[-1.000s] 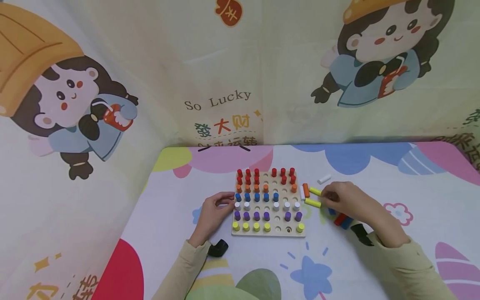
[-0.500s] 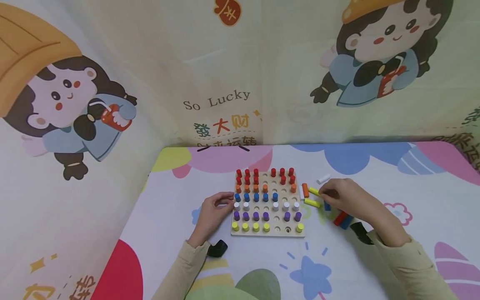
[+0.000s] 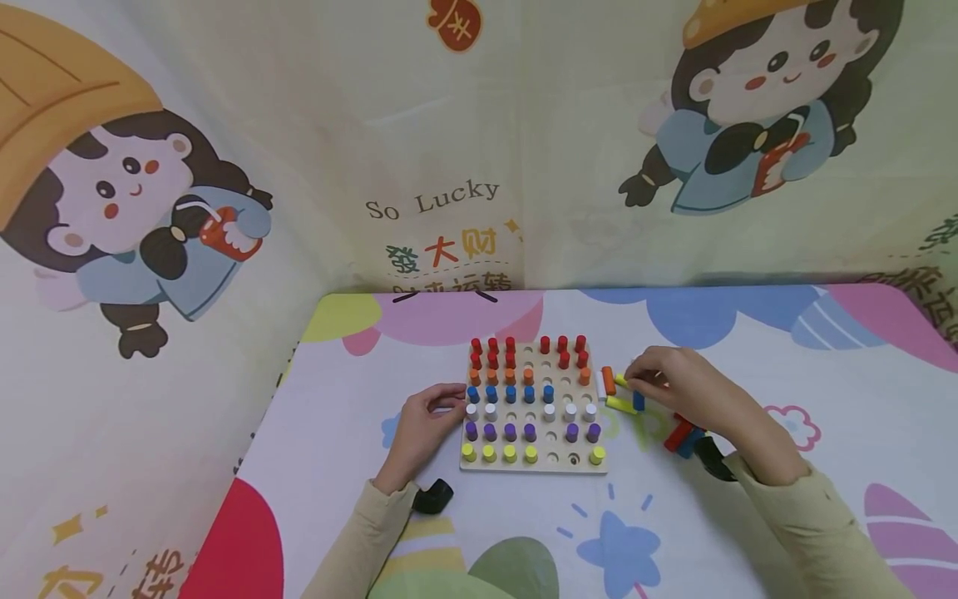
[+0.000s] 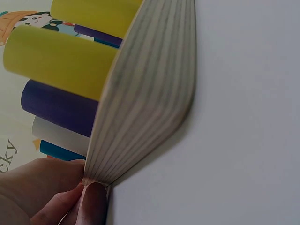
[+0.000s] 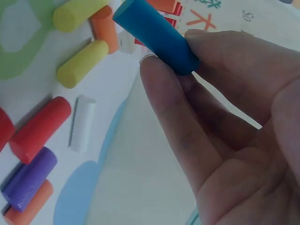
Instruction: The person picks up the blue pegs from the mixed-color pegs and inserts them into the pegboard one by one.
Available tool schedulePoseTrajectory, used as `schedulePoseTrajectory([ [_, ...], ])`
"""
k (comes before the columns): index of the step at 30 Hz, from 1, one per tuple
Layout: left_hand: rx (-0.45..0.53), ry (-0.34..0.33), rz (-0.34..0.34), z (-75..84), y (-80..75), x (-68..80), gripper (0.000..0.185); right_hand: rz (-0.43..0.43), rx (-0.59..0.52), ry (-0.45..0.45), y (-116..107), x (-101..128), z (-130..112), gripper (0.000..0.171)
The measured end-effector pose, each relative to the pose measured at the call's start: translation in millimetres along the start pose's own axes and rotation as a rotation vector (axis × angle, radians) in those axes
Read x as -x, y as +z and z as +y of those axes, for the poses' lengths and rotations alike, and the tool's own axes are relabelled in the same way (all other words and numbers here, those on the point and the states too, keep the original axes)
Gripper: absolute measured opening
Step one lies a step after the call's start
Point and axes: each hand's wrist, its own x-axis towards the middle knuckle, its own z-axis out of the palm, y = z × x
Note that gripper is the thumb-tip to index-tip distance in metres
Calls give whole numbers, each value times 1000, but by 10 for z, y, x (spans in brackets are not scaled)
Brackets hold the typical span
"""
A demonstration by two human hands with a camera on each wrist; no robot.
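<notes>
A wooden peg board (image 3: 533,462) lies on the table, with rows of red, orange, blue, white, purple and yellow pegs and several bare holes. My left hand (image 3: 449,401) holds its left edge; the left wrist view shows fingertips (image 4: 91,201) against the board's edge (image 4: 145,93), under yellow pegs (image 4: 56,61). My right hand (image 3: 634,389) hovers just right of the board and pinches a blue peg (image 3: 639,401). In the right wrist view that blue peg (image 5: 154,35) sits between thumb and fingers (image 5: 173,122).
Loose pegs lie right of the board: orange (image 3: 609,380), yellow (image 3: 621,405), red (image 3: 679,433). The right wrist view also shows white (image 5: 83,123) and purple (image 5: 29,178) ones. Printed cloth walls stand at the back and left. Patterned table cloth (image 3: 599,541) spreads in front.
My right hand has lifted a blue peg out of the loose pile and moved left toward the board. The left hand has stayed on the board's edge.
</notes>
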Motion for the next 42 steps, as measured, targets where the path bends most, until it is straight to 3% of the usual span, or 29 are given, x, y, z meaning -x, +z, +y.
schedulePoseTrajectory([
  [8, -3, -1, 2, 7, 4, 10, 29, 24, 11, -27, -19, -60, -86, 10],
  [15, 1, 27, 10, 14, -5, 2, 28, 10, 22, 5, -37, -153, -178, 10],
  [24, -12, 9, 11, 24, -13, -1, 29, 13, -2, -29, -4, -218, -250, 11],
  [32, -4, 34, 6, 21, -6, 7, 29, 6, 6, -52, 59, -236, -274, 9],
  [42, 0, 6, 3, 20, 0, 2, 29, 0, 6, -47, 102, -284, -314, 10],
])
